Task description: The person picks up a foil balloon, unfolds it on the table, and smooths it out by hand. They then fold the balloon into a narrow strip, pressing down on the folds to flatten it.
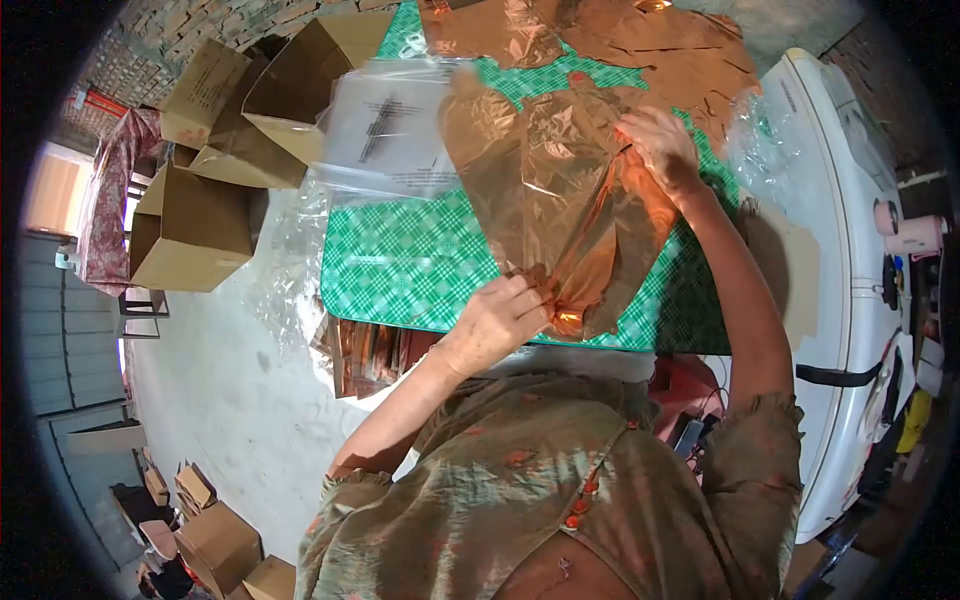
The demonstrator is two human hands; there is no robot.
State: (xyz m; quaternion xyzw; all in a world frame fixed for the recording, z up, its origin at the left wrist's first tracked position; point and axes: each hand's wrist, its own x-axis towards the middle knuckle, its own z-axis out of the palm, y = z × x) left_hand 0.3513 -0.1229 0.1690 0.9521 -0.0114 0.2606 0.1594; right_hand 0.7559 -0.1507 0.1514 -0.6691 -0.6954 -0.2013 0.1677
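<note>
A large, crinkled sheet of copper-coloured film (540, 190), shiny and partly see-through, spreads over the green checked tablecloth (400, 265). My left hand (500, 320) has its fingers closed on the film's near edge, where it is bunched into folds close to the table's front. Farther up on the right, my right hand (660, 148) grips the film's upper right side, fingers curled over it. Creases run through the film between the two hands. My fingertips are partly hidden in its folds.
More copper-coloured film (690, 60) lies at the table's far side. Clear printed plastic bags (385, 135) are at the left, beside open cardboard boxes (200, 220). Crumpled clear plastic (765, 140) sits at the right, near a white appliance (825, 250). Flat brown packs (365, 355) show below the table edge.
</note>
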